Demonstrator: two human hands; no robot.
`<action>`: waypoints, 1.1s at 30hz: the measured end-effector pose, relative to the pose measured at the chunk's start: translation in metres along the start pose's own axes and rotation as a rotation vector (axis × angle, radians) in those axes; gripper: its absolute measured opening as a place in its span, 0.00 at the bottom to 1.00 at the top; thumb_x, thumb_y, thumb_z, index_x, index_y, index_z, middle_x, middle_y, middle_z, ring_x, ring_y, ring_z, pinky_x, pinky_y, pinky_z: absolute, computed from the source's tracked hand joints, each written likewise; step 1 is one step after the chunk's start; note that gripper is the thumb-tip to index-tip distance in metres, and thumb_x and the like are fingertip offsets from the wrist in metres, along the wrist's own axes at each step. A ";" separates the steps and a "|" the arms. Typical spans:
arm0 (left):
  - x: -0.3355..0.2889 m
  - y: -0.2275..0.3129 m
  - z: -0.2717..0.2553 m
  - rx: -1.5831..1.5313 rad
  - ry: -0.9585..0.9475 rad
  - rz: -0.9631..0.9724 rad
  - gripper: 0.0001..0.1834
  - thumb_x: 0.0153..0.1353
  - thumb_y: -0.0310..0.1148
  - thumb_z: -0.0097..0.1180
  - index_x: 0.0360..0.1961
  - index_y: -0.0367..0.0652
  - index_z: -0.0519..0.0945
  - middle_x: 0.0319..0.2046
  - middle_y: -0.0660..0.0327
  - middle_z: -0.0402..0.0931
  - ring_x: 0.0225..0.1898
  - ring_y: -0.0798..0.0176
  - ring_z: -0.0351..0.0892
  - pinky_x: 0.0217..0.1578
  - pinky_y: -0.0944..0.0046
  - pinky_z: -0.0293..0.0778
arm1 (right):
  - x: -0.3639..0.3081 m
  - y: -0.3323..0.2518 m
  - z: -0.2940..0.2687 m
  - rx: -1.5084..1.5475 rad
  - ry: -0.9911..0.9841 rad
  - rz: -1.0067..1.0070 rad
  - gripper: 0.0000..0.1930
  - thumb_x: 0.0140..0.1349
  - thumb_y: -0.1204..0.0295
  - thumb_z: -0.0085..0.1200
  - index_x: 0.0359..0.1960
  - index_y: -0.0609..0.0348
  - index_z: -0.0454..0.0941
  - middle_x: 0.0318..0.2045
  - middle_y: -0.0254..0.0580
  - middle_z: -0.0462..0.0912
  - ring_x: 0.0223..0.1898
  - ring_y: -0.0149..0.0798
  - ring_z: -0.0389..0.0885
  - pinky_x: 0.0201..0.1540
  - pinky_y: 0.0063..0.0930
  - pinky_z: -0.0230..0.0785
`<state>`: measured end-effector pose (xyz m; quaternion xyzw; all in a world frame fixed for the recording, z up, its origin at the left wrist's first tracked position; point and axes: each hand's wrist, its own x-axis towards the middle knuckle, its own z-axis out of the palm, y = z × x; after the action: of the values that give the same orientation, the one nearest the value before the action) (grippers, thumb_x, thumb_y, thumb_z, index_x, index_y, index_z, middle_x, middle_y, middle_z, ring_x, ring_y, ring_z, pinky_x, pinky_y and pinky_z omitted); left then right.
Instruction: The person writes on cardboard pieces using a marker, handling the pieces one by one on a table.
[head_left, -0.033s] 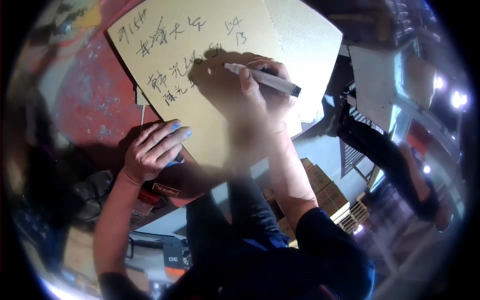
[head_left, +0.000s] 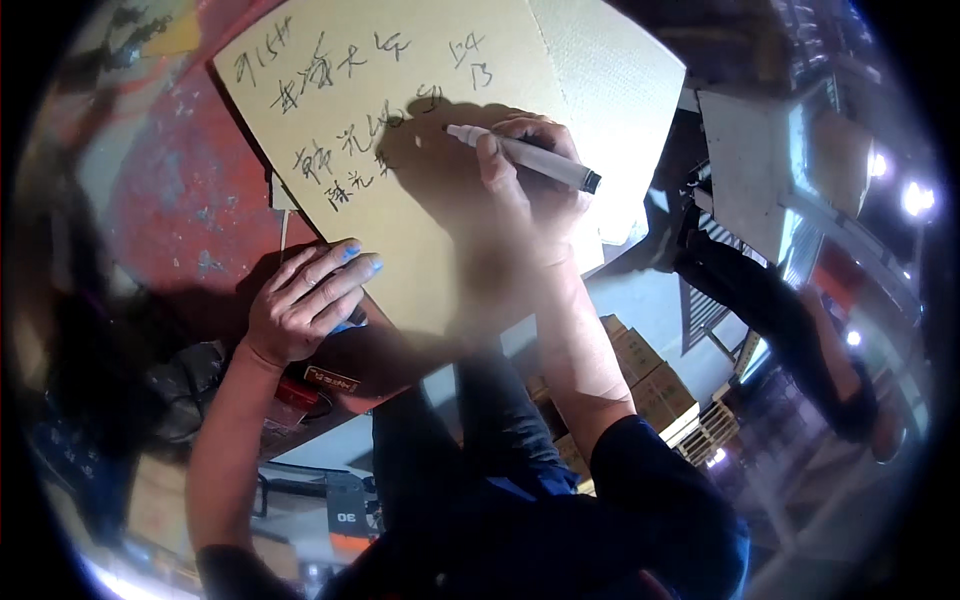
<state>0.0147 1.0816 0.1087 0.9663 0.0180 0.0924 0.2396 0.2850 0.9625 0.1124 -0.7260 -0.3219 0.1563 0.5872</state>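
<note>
A tan cardboard sheet (head_left: pixel 400 270) with rows of black handwriting lies tilted on a red, paint-worn table (head_left: pixel 190 200). My right hand (head_left: pixel 540 180) is closed round a marker pen (head_left: pixel 535 158) with a pale barrel and a dark rear end. Its tip points left over the sheet, inside the hand's shadow; whether it touches the surface I cannot tell. At the sheet's lower left edge rests my left hand (head_left: pixel 305 305), fingers stretched out and blue-stained at the tips. A small dark-blue thing (head_left: pixel 352 320) shows partly from under that hand.
Beside my left wrist are a red box-like item (head_left: pixel 298 393) and a dark, bulky bundle (head_left: pixel 190 385). Several stacked cardboard boxes (head_left: pixel 655 380) stand on the floor past my right forearm. A person in dark clothing (head_left: pixel 745 300) is at the right.
</note>
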 end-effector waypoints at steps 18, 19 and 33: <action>0.000 0.000 -0.002 -0.001 -0.025 -0.002 0.10 0.68 0.34 0.57 0.49 0.49 0.82 0.61 0.69 0.81 0.65 0.60 0.78 0.64 0.52 0.74 | 0.005 0.003 -0.002 -0.144 -0.054 -0.123 0.11 0.59 0.72 0.70 0.40 0.62 0.82 0.35 0.43 0.85 0.37 0.38 0.86 0.39 0.31 0.80; 0.000 0.000 -0.002 -0.002 -0.026 -0.002 0.10 0.68 0.34 0.57 0.49 0.49 0.82 0.61 0.69 0.81 0.65 0.60 0.78 0.64 0.52 0.74 | 0.005 0.002 -0.002 -0.210 -0.058 -0.171 0.11 0.60 0.72 0.69 0.41 0.62 0.82 0.35 0.43 0.85 0.37 0.37 0.87 0.39 0.30 0.80; -0.002 -0.001 0.000 -0.019 -0.021 -0.002 0.10 0.69 0.35 0.57 0.50 0.49 0.81 0.61 0.68 0.81 0.66 0.60 0.78 0.64 0.52 0.74 | 0.001 0.001 -0.003 -0.203 -0.039 -0.086 0.12 0.61 0.71 0.69 0.42 0.61 0.81 0.36 0.43 0.85 0.34 0.34 0.87 0.37 0.27 0.80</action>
<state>0.0123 1.0821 0.1077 0.9649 0.0157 0.0820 0.2491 0.2882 0.9609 0.1120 -0.7642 -0.3783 0.1115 0.5103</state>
